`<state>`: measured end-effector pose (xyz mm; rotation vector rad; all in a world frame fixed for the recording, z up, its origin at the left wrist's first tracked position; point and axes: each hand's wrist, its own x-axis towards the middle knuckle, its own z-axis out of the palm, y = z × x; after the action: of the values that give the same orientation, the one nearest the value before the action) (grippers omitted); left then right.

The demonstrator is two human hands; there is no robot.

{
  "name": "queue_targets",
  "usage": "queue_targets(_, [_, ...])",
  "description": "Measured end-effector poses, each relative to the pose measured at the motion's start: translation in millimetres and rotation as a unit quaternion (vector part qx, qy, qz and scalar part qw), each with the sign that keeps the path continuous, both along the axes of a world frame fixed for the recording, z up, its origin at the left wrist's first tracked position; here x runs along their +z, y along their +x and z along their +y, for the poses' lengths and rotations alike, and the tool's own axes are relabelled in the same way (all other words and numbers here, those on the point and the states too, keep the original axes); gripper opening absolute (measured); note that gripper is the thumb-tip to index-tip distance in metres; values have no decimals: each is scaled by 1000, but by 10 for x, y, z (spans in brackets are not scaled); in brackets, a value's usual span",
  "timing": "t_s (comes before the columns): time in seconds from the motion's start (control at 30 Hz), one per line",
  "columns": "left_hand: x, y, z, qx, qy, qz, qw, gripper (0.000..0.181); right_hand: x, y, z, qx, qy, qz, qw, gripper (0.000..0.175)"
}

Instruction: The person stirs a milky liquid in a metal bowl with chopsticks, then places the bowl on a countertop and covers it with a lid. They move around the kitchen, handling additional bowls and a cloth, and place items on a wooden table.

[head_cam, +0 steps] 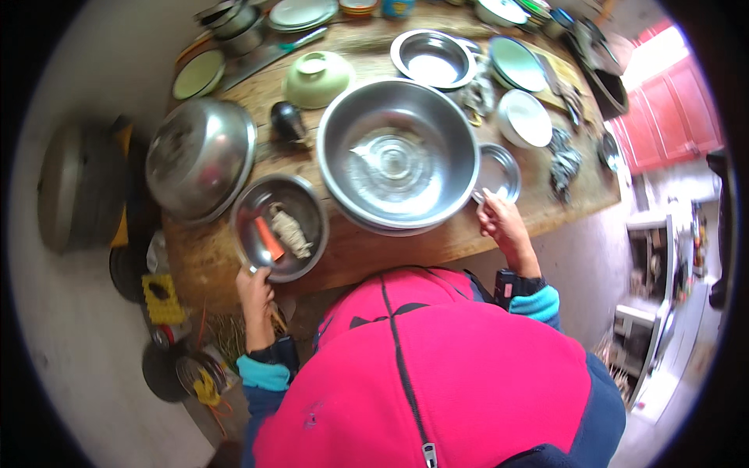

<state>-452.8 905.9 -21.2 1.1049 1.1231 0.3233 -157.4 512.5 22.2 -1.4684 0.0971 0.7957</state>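
Note:
My left hand (256,292) pinches the near rim of a steel bowl (316,213) at the front left edge of the wooden table. Inside that bowl lie an orange piece, likely carrot (268,238), and a knobbly pale item (291,230) that I cannot name for certain. My right hand (498,225) grips the near rim of a small shallow steel dish (499,167). Between my hands sits a large steel basin (398,152) with a wet-looking, shiny bottom; it appears stacked on another basin. The dish is close against the large basin's right side.
An overturned steel basin (196,155) stands at left, near an eggplant (287,121) and an upturned pale green bowl (318,76). Behind are another steel basin (433,58) and stacked plates (302,13). A white bowl (525,119) and crumpled grey cloth (563,159) lie at right.

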Motion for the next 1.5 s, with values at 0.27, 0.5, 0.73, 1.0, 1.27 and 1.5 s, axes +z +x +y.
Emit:
queue_targets(0.27, [125,-306,198,-9,-1,2,1000,27,39,13,94,44,-45,24,998,44])
queue_targets(0.5, [53,-401,108,56,21,68,996,10,-46,181,-179,18,-78,-17,997,28])
queue_targets(0.73, [-90,-225,-106,107,21,37,993,17,-282,696,-605,-181,-38,-85,979,31])
queue_targets(1.0, [22,35,-514,124,24,-5,992,41,-290,1604,-847,-225,-92,-63,968,51])
queue_targets(1.27, [-163,35,-1011,159,-29,26,986,40,-657,1988,-913,-190,-37,-83,978,37])
queue_targets(1.5, [-218,8,-1285,128,7,3,992,34,-654,1852,-1196,-186,15,-178,966,39])
